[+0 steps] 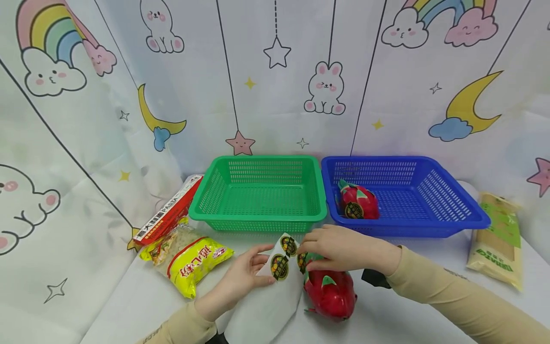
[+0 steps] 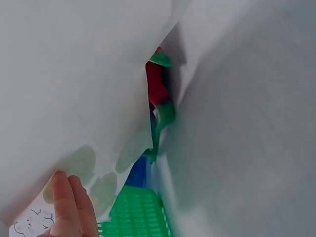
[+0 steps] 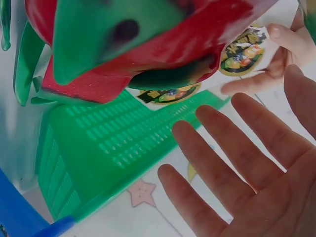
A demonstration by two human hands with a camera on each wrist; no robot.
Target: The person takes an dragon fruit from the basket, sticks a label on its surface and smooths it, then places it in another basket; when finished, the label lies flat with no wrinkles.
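My left hand [image 1: 240, 279] holds a white sheet of round black stickers [image 1: 268, 310], thumb on the front and fingers behind it. In the left wrist view the sheet's pale back [image 2: 74, 89] fills much of the picture, with fingers [image 2: 69, 207] against it. A red dragon fruit with green scales [image 1: 331, 294] lies right of the sheet. My right hand [image 1: 343, 248] is over the fruit's far end, beside the sheet's stickers. In the right wrist view its fingers [image 3: 217, 163] are spread and fairly straight; contact with the sheet or fruit cannot be told.
A green basket [image 1: 258, 224] stands behind the hands. Beside it a blue basket [image 1: 412, 229] contains another dragon fruit [image 1: 360, 200] bearing a black sticker. To the left lie a yellow food bag [image 1: 189, 263] and a red pasta box [image 1: 172, 210]. A tan packet [image 1: 496, 243] lies far right.
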